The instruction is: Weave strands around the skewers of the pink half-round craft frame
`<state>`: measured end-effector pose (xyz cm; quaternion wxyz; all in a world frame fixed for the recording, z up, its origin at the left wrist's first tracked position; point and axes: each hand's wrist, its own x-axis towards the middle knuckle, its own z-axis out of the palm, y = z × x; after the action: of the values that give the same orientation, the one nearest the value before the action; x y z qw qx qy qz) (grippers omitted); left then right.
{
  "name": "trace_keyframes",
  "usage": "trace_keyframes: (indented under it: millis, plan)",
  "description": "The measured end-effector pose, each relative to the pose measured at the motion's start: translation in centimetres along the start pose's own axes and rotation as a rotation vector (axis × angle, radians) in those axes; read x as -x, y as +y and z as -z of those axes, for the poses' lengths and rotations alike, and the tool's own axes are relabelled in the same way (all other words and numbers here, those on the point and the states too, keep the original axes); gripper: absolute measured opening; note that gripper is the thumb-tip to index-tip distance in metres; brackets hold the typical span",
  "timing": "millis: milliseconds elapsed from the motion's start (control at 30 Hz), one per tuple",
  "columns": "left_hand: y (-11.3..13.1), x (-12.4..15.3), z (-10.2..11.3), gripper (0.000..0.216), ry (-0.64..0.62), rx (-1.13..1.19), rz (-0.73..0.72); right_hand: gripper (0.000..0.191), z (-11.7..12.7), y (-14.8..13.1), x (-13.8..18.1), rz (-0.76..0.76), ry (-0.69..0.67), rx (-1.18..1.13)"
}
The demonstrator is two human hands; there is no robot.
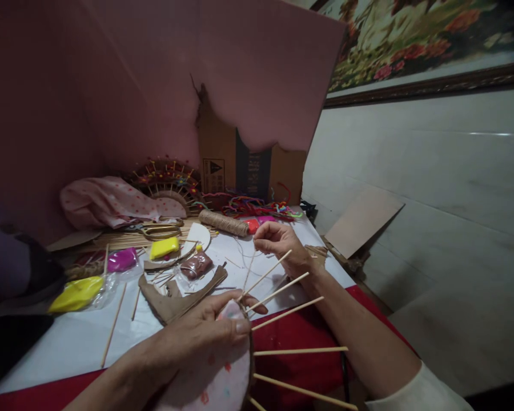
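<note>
My left hand (201, 331) grips a round, cloth-covered disc (216, 377) low in the view, thumb and fingers pressed on its rim. Several thin wooden sticks (289, 313) fan out from the disc's edge to the right. My right hand (280, 242) is raised behind the sticks, fingers pinched on a strand of jute twine (249, 268) that runs down to the disc's rim. The twine spool (223, 222) lies on the white sheet behind.
Packets of yellow (75, 294), pink (122, 260) and brown clay (197, 265), cardboard offcuts (175, 299), scissors (158, 231), loose sticks and coloured yarn (257, 206) litter the white sheet (68, 342). A finished stick fan (167, 182) leans on the pink backdrop. A tiled wall stands right.
</note>
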<state>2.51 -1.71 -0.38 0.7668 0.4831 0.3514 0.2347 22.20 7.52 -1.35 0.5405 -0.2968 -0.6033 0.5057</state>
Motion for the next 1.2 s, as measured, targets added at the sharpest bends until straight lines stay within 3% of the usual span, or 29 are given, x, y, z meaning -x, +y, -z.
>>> trace_keyframes:
  millis: [200, 500, 733, 867, 1033, 1200]
  plan:
    - [-0.3, 0.0, 0.1, 0.025, -0.114, -0.004, -0.054, 0.019, -1.6, 2.5, 0.2, -0.078, -0.055, 0.104]
    - [-0.6, -0.9, 1.7, 0.024, 0.075, -0.234, -0.186, 0.006, -2.4, 2.1, 1.3, -0.145, -0.210, 0.399]
    - [0.3, -0.8, 1.7, 0.026, 0.228, -0.207, -0.261, 0.005, -1.1, 1.5, 0.7, -0.142, -0.191, 0.438]
    - [0.2, -1.0, 1.8, 0.030, 0.297, -0.196, -0.332, 0.014, -0.3, 1.2, 0.2, -0.224, -0.201, 0.322]
    - [-0.1, -1.2, 2.2, 0.028, 0.270, -0.212, -0.320, 0.024, 0.5, 0.7, 0.0, -0.253, -0.275, 0.234]
    - [0.0, -1.1, 2.0, 0.021, 0.273, -0.176, -0.356, 0.021, 1.3, -0.7, 0.2, -0.177, -0.330, 0.388]
